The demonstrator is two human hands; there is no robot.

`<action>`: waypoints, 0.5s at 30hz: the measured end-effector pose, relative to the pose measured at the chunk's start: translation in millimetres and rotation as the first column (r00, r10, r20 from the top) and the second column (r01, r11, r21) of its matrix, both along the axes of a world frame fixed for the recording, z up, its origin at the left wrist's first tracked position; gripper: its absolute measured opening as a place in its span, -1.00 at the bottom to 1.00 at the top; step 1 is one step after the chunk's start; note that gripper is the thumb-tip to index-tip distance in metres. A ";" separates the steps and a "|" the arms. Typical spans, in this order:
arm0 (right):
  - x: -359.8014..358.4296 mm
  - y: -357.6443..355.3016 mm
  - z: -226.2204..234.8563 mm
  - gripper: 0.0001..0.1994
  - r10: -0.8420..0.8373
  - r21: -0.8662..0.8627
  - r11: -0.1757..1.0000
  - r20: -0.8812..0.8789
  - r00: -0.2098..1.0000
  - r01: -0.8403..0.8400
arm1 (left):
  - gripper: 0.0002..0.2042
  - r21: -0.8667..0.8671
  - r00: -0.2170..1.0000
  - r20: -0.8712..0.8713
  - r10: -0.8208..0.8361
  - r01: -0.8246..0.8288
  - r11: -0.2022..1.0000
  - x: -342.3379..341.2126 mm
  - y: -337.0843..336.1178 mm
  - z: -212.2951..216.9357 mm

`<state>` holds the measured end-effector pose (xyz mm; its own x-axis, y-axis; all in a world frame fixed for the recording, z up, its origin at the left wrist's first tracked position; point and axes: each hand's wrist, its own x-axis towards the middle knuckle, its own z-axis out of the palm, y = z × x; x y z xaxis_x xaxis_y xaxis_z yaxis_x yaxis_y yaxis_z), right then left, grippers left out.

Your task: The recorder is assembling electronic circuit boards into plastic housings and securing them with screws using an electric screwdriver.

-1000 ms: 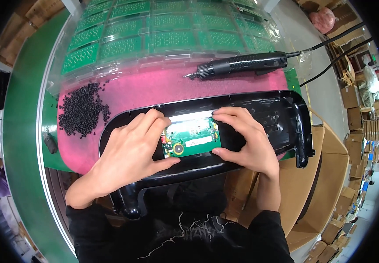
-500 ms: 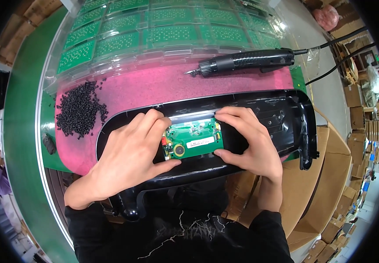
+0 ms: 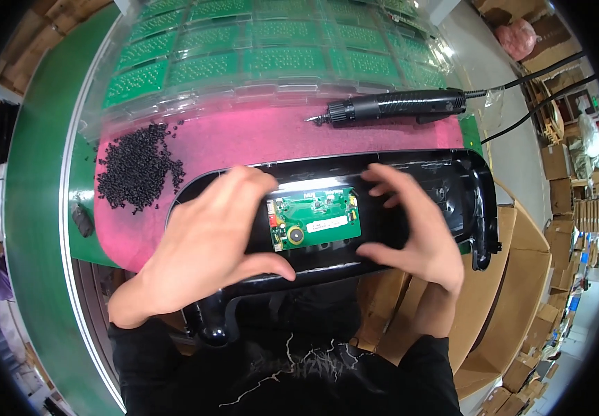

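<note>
A green circuit board (image 3: 320,234) with a white label and a round black part lies in the middle of a long black plastic housing (image 3: 410,225). My left hand (image 3: 206,239) is over the housing's left part, beside the board, with thumb and fingers apart. On the board's other side, my right hand (image 3: 417,232) hovers with spread fingers, free of the board. Neither hand holds anything. The housing rests across the near edge of a pink mat (image 3: 244,132). Part of its left end is hidden under my left hand and forearm.
A black electric screwdriver (image 3: 396,105) lies on the mat's far right, its cable running off right. Many small black screws (image 3: 136,166) are heaped at the left. Behind stands a clear plastic tray (image 3: 244,92) of green boards. An open cardboard box (image 3: 500,291) is at the lower right.
Both hands have let go of the circuit board. My right hand has moved away to the right and its fingers have opened. The board stays in the housing.
</note>
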<state>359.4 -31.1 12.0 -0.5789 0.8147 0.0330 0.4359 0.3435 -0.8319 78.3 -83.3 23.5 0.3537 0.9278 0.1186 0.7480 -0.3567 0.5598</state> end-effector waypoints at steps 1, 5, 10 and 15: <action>6.6 0.8 3.7 -0.26 -0.083 0.076 0.993 -0.071 0.994 0.089 | -0.29 0.039 1.000 0.027 -0.003 0.002 0.999 -11.0 0.1 6.3; 28.5 33.5 23.0 -0.29 -0.469 0.308 0.818 -0.134 0.873 0.486 | -0.73 0.195 0.862 0.445 0.244 -0.359 0.913 -51.4 -6.5 -5.3; 62.8 103.2 21.3 -0.50 -0.432 0.059 0.902 0.124 0.893 0.428 | -0.70 0.204 0.906 0.106 0.410 -0.423 0.883 -80.0 7.0 -11.2; 6.9 109.8 11.6 -0.50 -0.463 0.136 0.797 -0.489 0.739 0.589 | -0.63 0.227 0.931 -0.064 0.359 -0.336 0.914 -90.3 -6.1 -15.1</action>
<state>366.3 78.6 23.6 0.0624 0.9041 0.4227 0.2525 0.3954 -0.8831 -12.0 -89.4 8.4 0.0337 0.9522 0.3037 0.8948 -0.1641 0.4151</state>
